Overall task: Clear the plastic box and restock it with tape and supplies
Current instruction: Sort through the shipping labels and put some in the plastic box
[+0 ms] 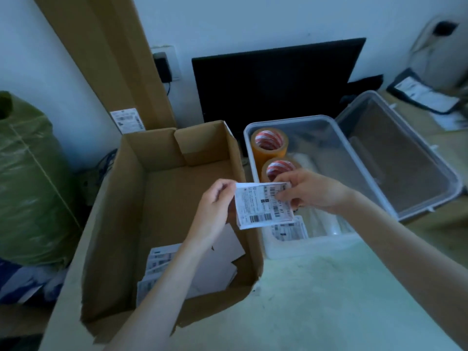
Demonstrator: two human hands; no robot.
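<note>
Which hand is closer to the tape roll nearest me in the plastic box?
Right. The right hand partly overlaps that tape roll, while the left hand is over the cardboard box.

Two rolls of amber-tan packing tape (269, 142) show red-and-white striped cores inside a clear, colourless plastic box (314, 245) whose lid (402, 158) is equally transparent. The shipping label (263, 205) is white, printed with black barcodes and text — as are the labels (158, 259) in the plain brown cardboard box (121, 211). A black monitor (273, 79) stands against a pale blue-white wall (253, 19) — beside it, an olive-green plastic sack (30, 178).
</note>
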